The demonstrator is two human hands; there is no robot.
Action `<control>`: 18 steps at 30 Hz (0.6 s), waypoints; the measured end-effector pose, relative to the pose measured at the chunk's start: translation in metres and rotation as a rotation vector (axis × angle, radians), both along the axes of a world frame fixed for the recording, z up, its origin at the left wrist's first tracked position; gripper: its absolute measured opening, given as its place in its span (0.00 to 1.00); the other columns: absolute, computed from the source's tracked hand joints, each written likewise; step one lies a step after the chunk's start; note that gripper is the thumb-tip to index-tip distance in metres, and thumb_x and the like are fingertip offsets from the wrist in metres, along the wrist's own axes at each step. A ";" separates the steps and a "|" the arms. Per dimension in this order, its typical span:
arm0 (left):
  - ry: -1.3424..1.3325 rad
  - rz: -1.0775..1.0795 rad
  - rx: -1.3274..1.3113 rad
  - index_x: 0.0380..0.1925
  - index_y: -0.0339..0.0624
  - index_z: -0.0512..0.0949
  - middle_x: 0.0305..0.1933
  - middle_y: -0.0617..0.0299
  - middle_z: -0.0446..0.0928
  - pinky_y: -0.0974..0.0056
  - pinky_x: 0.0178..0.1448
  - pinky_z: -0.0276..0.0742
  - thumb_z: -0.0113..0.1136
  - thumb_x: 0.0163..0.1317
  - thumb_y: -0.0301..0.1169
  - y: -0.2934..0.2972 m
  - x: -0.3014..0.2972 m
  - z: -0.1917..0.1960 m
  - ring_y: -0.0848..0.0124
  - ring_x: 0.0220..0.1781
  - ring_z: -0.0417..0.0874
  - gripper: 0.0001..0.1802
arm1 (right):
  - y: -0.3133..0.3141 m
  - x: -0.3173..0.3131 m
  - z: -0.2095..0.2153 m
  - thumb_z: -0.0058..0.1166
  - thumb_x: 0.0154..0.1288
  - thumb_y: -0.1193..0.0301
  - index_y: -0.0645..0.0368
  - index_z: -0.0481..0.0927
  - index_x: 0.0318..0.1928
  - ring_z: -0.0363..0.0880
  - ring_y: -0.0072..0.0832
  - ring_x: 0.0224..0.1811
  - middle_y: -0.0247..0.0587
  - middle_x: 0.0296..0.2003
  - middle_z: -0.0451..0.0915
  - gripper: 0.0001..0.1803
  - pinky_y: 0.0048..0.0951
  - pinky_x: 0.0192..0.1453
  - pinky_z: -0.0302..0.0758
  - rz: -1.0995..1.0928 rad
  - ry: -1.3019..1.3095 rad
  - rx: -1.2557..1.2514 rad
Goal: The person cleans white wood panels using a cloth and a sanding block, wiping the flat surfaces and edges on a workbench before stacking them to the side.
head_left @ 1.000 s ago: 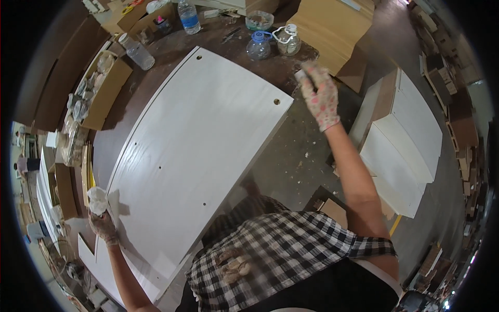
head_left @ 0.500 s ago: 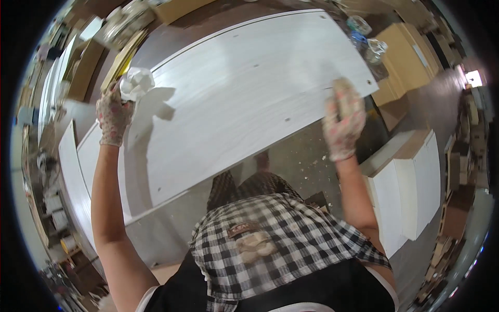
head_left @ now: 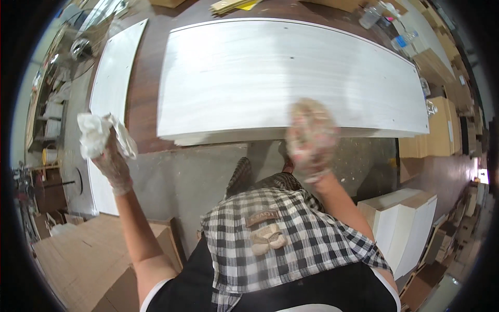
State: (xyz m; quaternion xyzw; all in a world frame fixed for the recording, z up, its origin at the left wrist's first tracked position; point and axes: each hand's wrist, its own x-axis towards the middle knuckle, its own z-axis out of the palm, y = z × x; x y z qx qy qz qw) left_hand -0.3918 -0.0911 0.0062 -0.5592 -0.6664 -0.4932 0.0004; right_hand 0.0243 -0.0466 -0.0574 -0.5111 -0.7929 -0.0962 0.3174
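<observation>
A wide white wood-grain panel (head_left: 234, 83) lies across the table ahead of me, its face marked with several small holes. My left hand (head_left: 114, 166), in a pale patterned glove, is closed on a crumpled white cloth (head_left: 93, 136) to the left of the panel. Beneath that hand runs a long, narrow white board (head_left: 117, 73). My right hand (head_left: 312, 140), gloved the same way, is over the front edge of the panel, right of its middle. Motion smears its fingers, so I cannot see how they are bent or whether they touch the panel.
Plastic bottles (head_left: 404, 40) stand at the far right beside cardboard (head_left: 442, 127). White box-shaped pieces (head_left: 400, 223) are close by on my right. A large cardboard box (head_left: 93, 255) sits at my lower left. Yellowish strips (head_left: 231, 5) lie at the table's far side.
My view has turned left, and the panel now lies straighter across. The left hand, still with the cloth, has moved off the panel's left end. My right hand has come inward to the front edge.
</observation>
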 end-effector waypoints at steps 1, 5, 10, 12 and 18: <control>0.196 -0.038 0.058 0.52 0.36 0.79 0.51 0.50 0.80 0.57 0.62 0.72 0.53 0.67 0.29 -0.009 0.005 0.000 0.60 0.57 0.78 0.16 | 0.001 -0.036 -0.007 0.56 0.62 0.68 0.48 0.81 0.54 0.73 0.35 0.62 0.35 0.57 0.77 0.18 0.42 0.60 0.70 0.124 0.198 -0.009; -0.593 -0.140 0.021 0.45 0.31 0.77 0.43 0.54 0.80 0.62 0.47 0.80 0.54 0.62 0.36 -0.054 0.010 -0.028 0.66 0.42 0.81 0.19 | 0.035 -0.142 0.064 0.60 0.55 0.69 0.49 0.82 0.49 0.74 0.37 0.57 0.32 0.55 0.77 0.18 0.39 0.56 0.73 0.522 0.111 0.012; -0.793 0.099 -0.295 0.39 0.41 0.77 0.37 0.62 0.80 0.65 0.44 0.79 0.58 0.61 0.29 -0.124 0.071 -0.090 0.72 0.38 0.81 0.07 | 0.029 -0.078 0.048 0.57 0.54 0.72 0.51 0.83 0.47 0.75 0.37 0.55 0.32 0.49 0.79 0.17 0.39 0.52 0.73 0.505 0.125 -0.045; -0.779 0.065 -0.580 0.44 0.40 0.80 0.40 0.66 0.81 0.67 0.43 0.77 0.59 0.64 0.31 -0.119 0.104 -0.079 0.76 0.40 0.80 0.11 | 0.020 -0.069 0.054 0.58 0.55 0.70 0.52 0.84 0.44 0.76 0.36 0.52 0.31 0.45 0.81 0.14 0.39 0.52 0.72 0.405 0.123 0.114; -0.950 -0.050 -0.645 0.45 0.37 0.81 0.38 0.64 0.84 0.66 0.42 0.76 0.61 0.63 0.33 -0.100 0.156 -0.083 0.76 0.39 0.80 0.14 | 0.040 -0.163 0.075 0.55 0.56 0.71 0.49 0.82 0.48 0.71 0.34 0.57 0.28 0.52 0.75 0.17 0.37 0.51 0.72 0.644 0.012 0.060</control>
